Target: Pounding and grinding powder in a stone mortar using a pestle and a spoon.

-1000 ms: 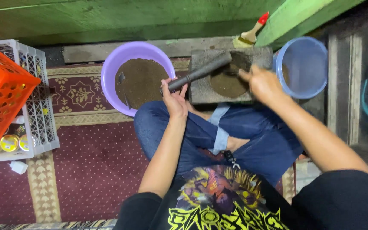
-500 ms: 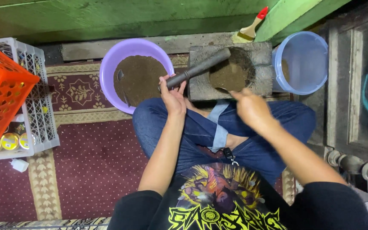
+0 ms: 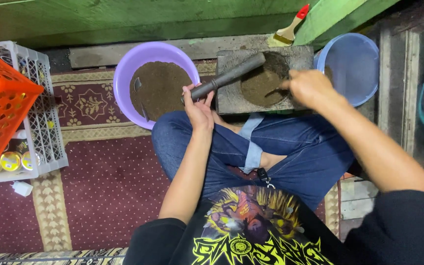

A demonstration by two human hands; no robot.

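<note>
Head camera is looking straight down at my lap, and I am seeing the dark stone pestle (image 3: pixel 229 77) lying at a slant, its thick end resting on the grey stone mortar block (image 3: pixel 231 95) at twelve o'clock from my crossed legs in blue jeans (image 3: pixel 290 147). My left hand (image 3: pixel 198 105) is wrapping its fingers tight around the lower end of the pestle, at about eleven o'clock from my knees. My right hand (image 3: pixel 310 87) is hovering at one o'clock over the right edge of the hollow, fingers curled narrow; it is blurring in this view, so I am only guessing that it is pinching a thin spoon-like tool dipping into the brown powder (image 3: pixel 261 86), and I cannot tell for sure. The powder is filling the round hollow of the block.

Going outward, a purple basin (image 3: pixel 123 83) with more brown powder is sitting at ten o'clock, touching the block's left side. A blue bucket (image 3: pixel 354 59) is standing at two o'clock. A red-handled brush (image 3: pixel 293 25) is lying at twelve. An orange crate (image 3: pixel 1 108) is leaning on a white basket (image 3: pixel 45 137) at nine o'clock, on the patterned red rug (image 3: pixel 99 196).
</note>
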